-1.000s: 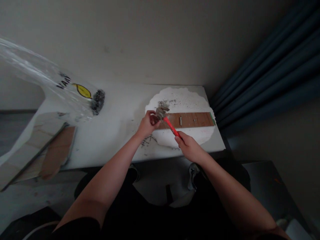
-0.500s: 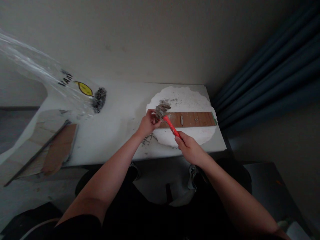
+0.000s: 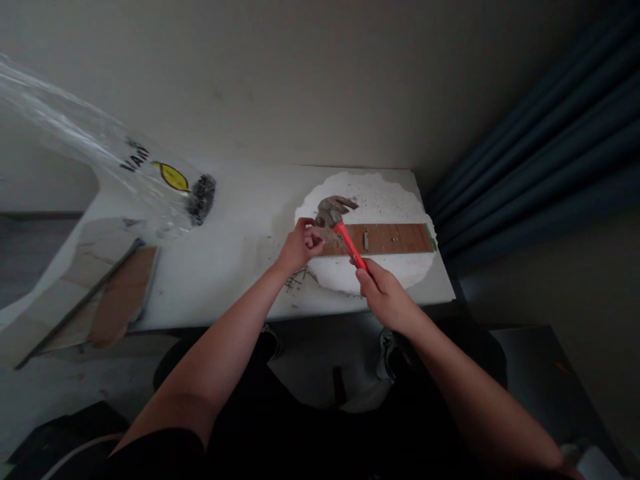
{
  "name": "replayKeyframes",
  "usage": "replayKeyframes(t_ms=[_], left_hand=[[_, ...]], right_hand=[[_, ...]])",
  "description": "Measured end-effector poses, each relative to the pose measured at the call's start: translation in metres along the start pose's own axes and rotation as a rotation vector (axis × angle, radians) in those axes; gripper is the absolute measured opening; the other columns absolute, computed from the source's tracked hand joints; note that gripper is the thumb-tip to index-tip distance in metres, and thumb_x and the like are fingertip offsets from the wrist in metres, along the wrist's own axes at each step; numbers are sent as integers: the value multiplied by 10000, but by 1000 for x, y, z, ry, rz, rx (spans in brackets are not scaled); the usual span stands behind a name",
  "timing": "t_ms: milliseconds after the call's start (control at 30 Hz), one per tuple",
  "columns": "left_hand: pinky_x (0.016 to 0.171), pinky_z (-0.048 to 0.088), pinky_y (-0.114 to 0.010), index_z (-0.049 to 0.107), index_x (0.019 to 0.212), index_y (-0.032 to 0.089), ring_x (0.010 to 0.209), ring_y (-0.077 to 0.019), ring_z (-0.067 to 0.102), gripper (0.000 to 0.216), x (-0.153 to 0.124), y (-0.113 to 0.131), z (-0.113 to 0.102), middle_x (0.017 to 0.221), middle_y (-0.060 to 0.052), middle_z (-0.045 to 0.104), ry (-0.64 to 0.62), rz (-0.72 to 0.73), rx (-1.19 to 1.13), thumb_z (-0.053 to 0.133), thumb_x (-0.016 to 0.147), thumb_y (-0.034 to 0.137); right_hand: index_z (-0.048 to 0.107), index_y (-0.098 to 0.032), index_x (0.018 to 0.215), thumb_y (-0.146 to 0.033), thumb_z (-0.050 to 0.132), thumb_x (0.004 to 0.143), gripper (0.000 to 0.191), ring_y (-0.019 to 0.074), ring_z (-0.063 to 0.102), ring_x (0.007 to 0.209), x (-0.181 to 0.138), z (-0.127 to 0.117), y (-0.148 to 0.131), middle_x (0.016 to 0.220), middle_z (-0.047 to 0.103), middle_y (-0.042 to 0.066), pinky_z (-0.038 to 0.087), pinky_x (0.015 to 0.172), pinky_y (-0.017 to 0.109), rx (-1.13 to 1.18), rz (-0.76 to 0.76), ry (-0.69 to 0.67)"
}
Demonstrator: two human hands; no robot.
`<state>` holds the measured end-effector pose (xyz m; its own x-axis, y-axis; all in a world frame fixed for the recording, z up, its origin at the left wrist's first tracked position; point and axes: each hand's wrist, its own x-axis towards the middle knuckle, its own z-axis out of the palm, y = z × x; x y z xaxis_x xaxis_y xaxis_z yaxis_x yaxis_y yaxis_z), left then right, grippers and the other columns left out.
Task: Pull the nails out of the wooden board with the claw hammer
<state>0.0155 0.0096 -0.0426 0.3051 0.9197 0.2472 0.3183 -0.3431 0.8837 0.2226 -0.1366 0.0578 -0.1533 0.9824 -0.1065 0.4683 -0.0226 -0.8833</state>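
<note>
My right hand (image 3: 381, 287) is wrapped around the red handle of a claw hammer (image 3: 343, 223). Its grey metal head hangs over the left part of a brown wooden strip (image 3: 410, 238), close to my left fingers. With fingertips pinched, my left hand (image 3: 301, 245) is at the strip's left end; whatever is between the fingers is too small to make out. The strip lies across a white, ragged-edged slab (image 3: 373, 193). A small metal piece (image 3: 365, 240) sits on the strip. Several nails (image 3: 299, 278) lie in a loose pile below my left hand.
The white table (image 3: 235, 247) stands against a wall. To the left are a clear plastic bag (image 3: 170, 177) with a yellow print, a broken brown board (image 3: 125, 293) and a long dark bar (image 3: 83, 300). A dark curtain (image 3: 540, 127) hangs at the right. Grey crumbs dot the slab.
The hammer head has shifted slightly up and right, its claw now showing more clearly. My left hand keeps its pinch at the strip's left end.
</note>
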Motion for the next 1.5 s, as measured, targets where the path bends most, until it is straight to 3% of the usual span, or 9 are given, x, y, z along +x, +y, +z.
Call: replayKeyframes(t_ms=[533, 667, 833, 967, 1133, 1500], left_hand=[[529, 362, -180, 427, 1152, 227, 494, -35, 453, 454, 1, 0, 0, 813, 44, 659, -1, -3, -13, 687, 781, 200], [532, 356, -185, 440, 1144, 225, 519, -57, 477, 485, 0, 2, -1, 744, 58, 637, 16, -19, 65, 724, 751, 203], [552, 381, -190, 419, 1146, 227, 520, -56, 501, 480, 0, 2, 0, 794, 51, 662, -15, -25, 19, 697, 758, 178], [555, 376, -193, 434, 1141, 230, 533, -63, 497, 487, 0, 1, 0, 754, 65, 644, 10, -7, 82, 714, 746, 168], [541, 365, -189, 420, 1141, 231, 497, -45, 470, 468, 0, -2, 2, 776, 65, 652, -10, -4, 33, 693, 767, 166], [546, 366, -187, 417, 1150, 237, 521, -55, 490, 491, -1, -2, 2, 773, 61, 642, -6, -37, 37, 703, 752, 195]], right_hand=[[563, -186, 1117, -438, 372, 1030, 328, 163, 514, 671, 4, -7, 0, 791, 583, 24, 375, 625, 291, -38, 7, 17], [576, -179, 1053, -403, 392, 1020, 292, 170, 517, 672, 3, -6, -2, 780, 589, 30, 372, 635, 299, -107, 51, -42], [562, -183, 1146, -437, 368, 1032, 339, 171, 528, 683, 1, -5, -5, 804, 604, 34, 376, 631, 291, -55, 9, -24], [580, -178, 1064, -395, 386, 1022, 294, 177, 526, 674, 2, -5, -5, 770, 592, 32, 371, 628, 297, -119, 66, -53], [565, -186, 1167, -419, 375, 1032, 330, 178, 535, 691, 1, -6, -5, 797, 605, 30, 378, 641, 298, -83, 3, -10], [565, -191, 1063, -436, 380, 1030, 309, 177, 516, 683, -1, -7, -1, 768, 573, 24, 370, 630, 296, -80, 43, -19]])
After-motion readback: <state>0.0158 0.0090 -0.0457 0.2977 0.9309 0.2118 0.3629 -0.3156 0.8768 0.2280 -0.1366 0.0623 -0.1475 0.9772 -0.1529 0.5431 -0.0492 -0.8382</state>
